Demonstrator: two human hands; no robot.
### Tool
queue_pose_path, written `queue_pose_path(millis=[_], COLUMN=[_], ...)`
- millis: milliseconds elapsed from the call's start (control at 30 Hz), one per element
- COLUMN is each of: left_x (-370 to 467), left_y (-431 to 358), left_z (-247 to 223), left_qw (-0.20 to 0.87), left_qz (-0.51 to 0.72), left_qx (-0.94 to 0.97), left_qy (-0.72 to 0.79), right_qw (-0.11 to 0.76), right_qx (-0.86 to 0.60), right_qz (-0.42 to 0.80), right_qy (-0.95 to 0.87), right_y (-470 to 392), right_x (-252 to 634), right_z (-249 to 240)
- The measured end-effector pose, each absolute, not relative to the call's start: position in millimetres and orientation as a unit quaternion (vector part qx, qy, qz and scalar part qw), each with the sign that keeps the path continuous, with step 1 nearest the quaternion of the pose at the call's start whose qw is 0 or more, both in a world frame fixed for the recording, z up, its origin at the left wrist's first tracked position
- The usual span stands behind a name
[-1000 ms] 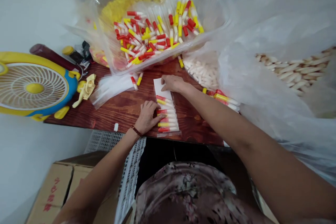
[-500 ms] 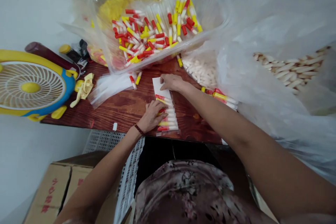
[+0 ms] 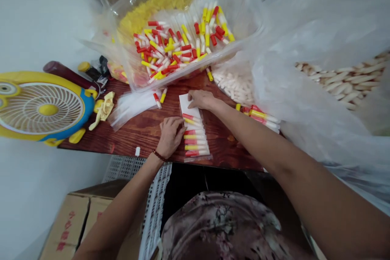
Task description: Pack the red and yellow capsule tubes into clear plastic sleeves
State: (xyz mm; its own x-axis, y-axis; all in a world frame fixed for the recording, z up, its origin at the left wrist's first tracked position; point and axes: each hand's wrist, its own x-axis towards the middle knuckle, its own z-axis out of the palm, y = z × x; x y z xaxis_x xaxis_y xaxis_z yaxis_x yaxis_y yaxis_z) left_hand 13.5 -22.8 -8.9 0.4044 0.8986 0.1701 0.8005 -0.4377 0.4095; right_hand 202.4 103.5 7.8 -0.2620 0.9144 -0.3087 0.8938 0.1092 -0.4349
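Clear flat sleeve (image 3: 198, 157), long axis pointing away
Left hand (image 3: 171, 135) loosely spread beside slim crosswise tubes (image 3: 196, 137); right hand (image 3: 201, 99) on white card (image 3: 185, 104), pinch unclear.

Clear glossy plastic tray (image 3: 195, 61) on reddish, grained wood table (image 3: 146, 124).

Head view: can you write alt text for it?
The right hand touches the upper end of a white card in a clear packet of red- and yellow-ended white sticks on a reddish table, the left hand at its left edge. Beyond is a clear tub of similar sticks; a fan stands far left.
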Motion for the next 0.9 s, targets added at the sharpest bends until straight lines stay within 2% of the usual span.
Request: queue_pose_path(millis=[133,400,600,900], left_x=[17.6,26.3,22.5,23.3], left_y=[-4.4,14.9,2.1,-13.2], left_z=[-9.9,-5.2,-4.0,-18.7], left_qw=[0.102,0.111,0.161,0.156], left_qz=[0.148,0.102,0.144,0.16], left_qx=[0.853,0.862,0.835,0.84], left_qy=[0.491,0.484,0.506,0.494], right_qw=[0.025,0.017,0.015,0.024], right_qx=[-0.608,-0.615,-0.614,-0.611], right_qz=[0.267,0.263,0.262,0.262], right_qy=[-0.747,-0.743,-0.745,-0.747], right_y=[104.5,103.0,102.6,98.6], right_x=[202.8,200.5,201.1,201.6], right_z=[3.5,3.6,4.7,7.6])
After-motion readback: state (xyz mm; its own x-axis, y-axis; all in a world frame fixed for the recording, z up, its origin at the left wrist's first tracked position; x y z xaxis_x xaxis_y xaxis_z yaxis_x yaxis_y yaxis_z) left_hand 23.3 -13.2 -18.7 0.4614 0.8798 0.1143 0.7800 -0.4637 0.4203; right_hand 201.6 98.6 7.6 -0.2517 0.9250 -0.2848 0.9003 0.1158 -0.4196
